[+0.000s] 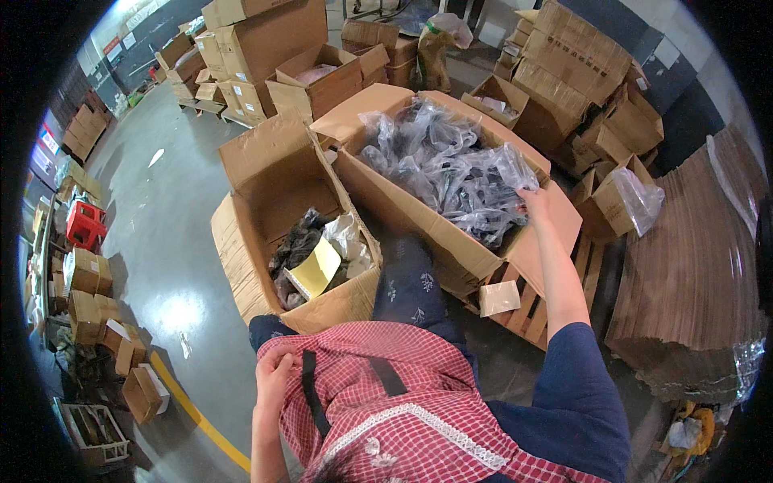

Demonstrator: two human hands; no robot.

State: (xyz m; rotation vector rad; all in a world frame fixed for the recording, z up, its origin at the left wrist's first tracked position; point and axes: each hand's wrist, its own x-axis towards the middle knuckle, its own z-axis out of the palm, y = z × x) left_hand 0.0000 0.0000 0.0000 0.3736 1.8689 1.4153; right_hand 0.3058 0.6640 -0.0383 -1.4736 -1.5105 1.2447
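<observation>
My right arm stretches to the right end of a long open cardboard box (pixel 419 213). It is heaped with clear plastic bags (pixel 451 165) that have dark contents I cannot make out. There my right hand (pixel 535 206) has its fingers closed on the edge of a plastic bag (pixel 515 167). My left hand (pixel 276 364) is at the left side of my red checked apron (pixel 354 354), fingers curled together; whatever they may hold is hidden. Between the hands and further left stands a second open box (pixel 270 189) with dark crumpled plastic (pixel 302 241) and a yellow sheet (pixel 316 268) inside.
The long box rests on a wooden pallet (pixel 535 318). A tall stack of flattened cardboard (pixel 684 282) stands at the right. More cartons (pixel 266 48) are piled behind. On the left are a red stool (pixel 84 225), small boxes and a yellow floor line (pixel 193 410).
</observation>
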